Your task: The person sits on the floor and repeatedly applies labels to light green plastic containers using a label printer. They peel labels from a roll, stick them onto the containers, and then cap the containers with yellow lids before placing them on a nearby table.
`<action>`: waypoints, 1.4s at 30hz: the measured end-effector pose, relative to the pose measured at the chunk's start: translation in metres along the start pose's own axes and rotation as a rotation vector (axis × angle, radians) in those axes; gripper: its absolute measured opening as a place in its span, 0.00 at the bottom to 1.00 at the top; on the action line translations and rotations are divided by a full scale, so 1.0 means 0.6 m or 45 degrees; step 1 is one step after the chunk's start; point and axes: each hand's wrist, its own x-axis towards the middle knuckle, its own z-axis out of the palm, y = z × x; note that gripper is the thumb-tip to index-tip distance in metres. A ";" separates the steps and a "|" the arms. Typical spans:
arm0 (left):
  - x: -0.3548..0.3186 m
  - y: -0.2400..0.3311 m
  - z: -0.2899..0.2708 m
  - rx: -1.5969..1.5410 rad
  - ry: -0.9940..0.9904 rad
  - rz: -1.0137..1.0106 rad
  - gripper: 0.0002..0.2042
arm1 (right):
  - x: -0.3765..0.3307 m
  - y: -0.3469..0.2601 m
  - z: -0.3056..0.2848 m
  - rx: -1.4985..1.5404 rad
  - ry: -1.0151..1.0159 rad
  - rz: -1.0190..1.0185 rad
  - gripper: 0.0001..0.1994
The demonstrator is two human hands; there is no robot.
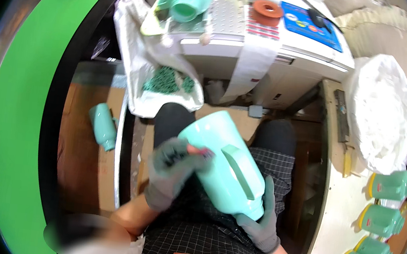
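Observation:
A mint-green plastic jug (pixel 227 165) with a side handle lies slanted over my lap, its wide base up and to the left. My right hand (pixel 263 224), in a grey glove, is wrapped round its narrow neck end. Beside the jug's left wall is my left hand (pixel 171 171), gloved too, with its fingers curled. Something small and purplish, blurred by motion, shows at its fingertips; I cannot make out what it is, nor whether it touches the jug.
A white sack (pixel 140 89) holding green scraps stands ahead. Another green jug (pixel 103 126) lies in the box at left. On the bench are one more jug (pixel 184 7) and an orange tape roll (pixel 266 12). Several jugs (pixel 381 221) with yellow rims line the right-hand table (pixel 331 207), near a white bag (pixel 380 109).

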 end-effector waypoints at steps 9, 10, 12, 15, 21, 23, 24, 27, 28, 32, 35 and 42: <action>-0.007 0.038 -0.095 0.143 0.163 -0.428 0.07 | 0.019 0.052 0.039 -0.768 -0.131 -0.427 0.59; -0.009 0.039 -0.098 0.137 0.168 -0.432 0.07 | 0.019 0.048 0.040 -0.807 -0.143 -0.453 0.59; -0.011 0.040 -0.103 0.144 0.172 -0.448 0.07 | 0.020 0.036 0.046 -0.892 -0.148 -0.503 0.57; -0.014 0.036 -0.111 0.168 0.147 -0.435 0.07 | 0.018 0.037 0.050 -1.020 -0.134 -0.635 0.56; -0.006 0.024 -0.165 1.042 0.091 -0.450 0.11 | 0.022 0.018 0.052 -1.102 -0.115 -0.718 0.56; 0.005 0.011 -0.217 1.439 -0.007 -0.345 0.11 | 0.037 -0.001 0.047 -1.032 -0.096 -0.682 0.56; 0.000 -0.011 -0.240 1.409 0.107 -0.257 0.11 | 0.042 -0.004 0.042 -0.952 -0.103 -0.661 0.56; 0.042 -0.029 -0.251 1.310 0.369 0.049 0.14 | 0.050 0.011 0.035 -0.233 -0.035 -0.291 0.56; 0.079 -0.015 -0.221 1.271 0.414 0.182 0.17 | 0.059 0.013 0.031 0.082 -0.013 -0.120 0.55; 0.265 0.054 -0.121 1.582 0.292 1.025 0.30 | 0.077 -0.012 -0.019 0.278 0.242 -0.129 0.50; 0.426 0.093 -0.073 1.940 0.324 1.512 0.33 | 0.096 -0.036 -0.045 0.102 0.483 -0.439 0.54; 0.442 0.139 -0.055 1.819 0.233 1.783 0.30 | 0.151 -0.093 -0.078 -0.091 0.717 -0.853 0.52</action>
